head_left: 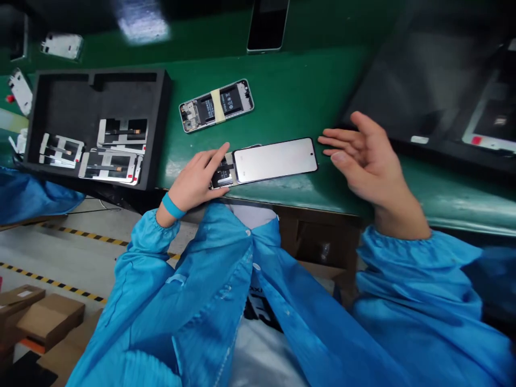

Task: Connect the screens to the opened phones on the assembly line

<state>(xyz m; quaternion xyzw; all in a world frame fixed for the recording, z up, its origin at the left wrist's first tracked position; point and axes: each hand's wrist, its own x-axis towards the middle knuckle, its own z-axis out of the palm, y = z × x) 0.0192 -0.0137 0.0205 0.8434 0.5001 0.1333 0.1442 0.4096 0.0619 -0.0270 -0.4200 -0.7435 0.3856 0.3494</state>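
Note:
On the green bench edge lies an opened phone (223, 174), with a lit white screen (276, 160) lying beside and partly over it. My left hand (196, 177) holds the phone's left end, thumb at the near edge and fingers at the far edge; the palm hides that end. Off to the right of the screen, my right hand (365, 156) is in the air with its fingers apart and nothing in them. Behind the screen sits another opened phone (237, 99), its battery showing and a pale yellow tape strip (218, 105) across it.
A black foam tray (163, 115) at the left holds several screen assemblies (108, 165). A dark tray (403, 107) with more phone parts is at the right. At the back lies a dark phone (268, 24). Phone frames (62, 46) lie at the far left; cardboard boxes (50, 320) stand below.

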